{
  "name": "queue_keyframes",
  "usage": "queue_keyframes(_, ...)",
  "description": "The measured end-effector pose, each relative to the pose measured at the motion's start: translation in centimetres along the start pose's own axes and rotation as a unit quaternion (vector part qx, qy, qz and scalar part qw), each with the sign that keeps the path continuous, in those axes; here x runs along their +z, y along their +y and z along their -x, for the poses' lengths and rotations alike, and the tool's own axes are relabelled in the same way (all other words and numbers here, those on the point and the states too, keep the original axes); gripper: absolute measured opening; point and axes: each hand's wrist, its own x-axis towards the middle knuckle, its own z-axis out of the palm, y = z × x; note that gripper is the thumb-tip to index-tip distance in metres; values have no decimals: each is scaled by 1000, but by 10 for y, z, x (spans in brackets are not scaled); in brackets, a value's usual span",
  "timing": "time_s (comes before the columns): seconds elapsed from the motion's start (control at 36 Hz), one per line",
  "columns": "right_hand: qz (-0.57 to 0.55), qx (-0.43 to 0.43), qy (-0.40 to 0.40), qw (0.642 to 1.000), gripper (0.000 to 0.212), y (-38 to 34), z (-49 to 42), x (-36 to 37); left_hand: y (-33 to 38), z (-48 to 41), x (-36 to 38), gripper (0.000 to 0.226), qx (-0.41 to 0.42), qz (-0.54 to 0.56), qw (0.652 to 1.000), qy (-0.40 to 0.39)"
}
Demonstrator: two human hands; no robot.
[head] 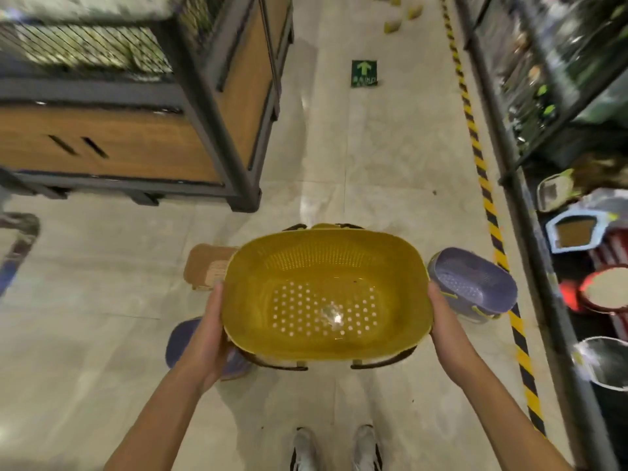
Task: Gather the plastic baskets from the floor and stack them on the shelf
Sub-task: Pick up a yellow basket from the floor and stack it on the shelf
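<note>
I hold a yellow perforated plastic basket [326, 294] in the air above the floor, its opening facing up at me and its dark handles hanging below. My left hand [209, 329] grips its left rim and my right hand [441, 317] grips its right rim. A purple basket [472, 283] lies tilted on the floor to the right. Another purple basket [180, 345] lies on the floor at the left, partly hidden by my left hand. A brown basket [207, 270] rests on the floor behind the yellow one's left edge.
A wood-panelled shelf unit with a dark metal frame [190, 130] stands at the left. At the right, a dark shelf [530, 205] holds more coloured baskets behind a yellow-black floor stripe [489, 205]. My shoes [336, 450] are at the bottom.
</note>
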Motion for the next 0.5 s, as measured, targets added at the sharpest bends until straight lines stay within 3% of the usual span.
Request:
queue_keyframes(0.11, -35, -30, 1, 999, 30, -115, 49, 15, 81, 94, 10, 75, 12, 35, 999, -12)
queue_keyframes(0.14, -46, -31, -8, 998, 38, -139, 61, 19, 96, 114, 9, 77, 33, 29, 999, -7)
queue_keyframes(0.19, -47, -37, -52, 997, 81, -179, 80, 29, 121, 153, 4, 74, 82, 4, 996, 22)
queue_keyframes(0.22, -38, -39, -67, 996, 83, -195, 88, 34, 131, 170, 0, 69, 105, -2, 994, 31)
queue_keyframes(0.31, -26, -72, -76, 994, 36, -236, 105, 50, 153, 210, -8, 59, 165, 0, 986, 38)
queue_keyframes(0.5, 21, -134, -152, 979, 29, -302, 125, 97, 180, 271, -40, 57, 234, 31, 965, 113)
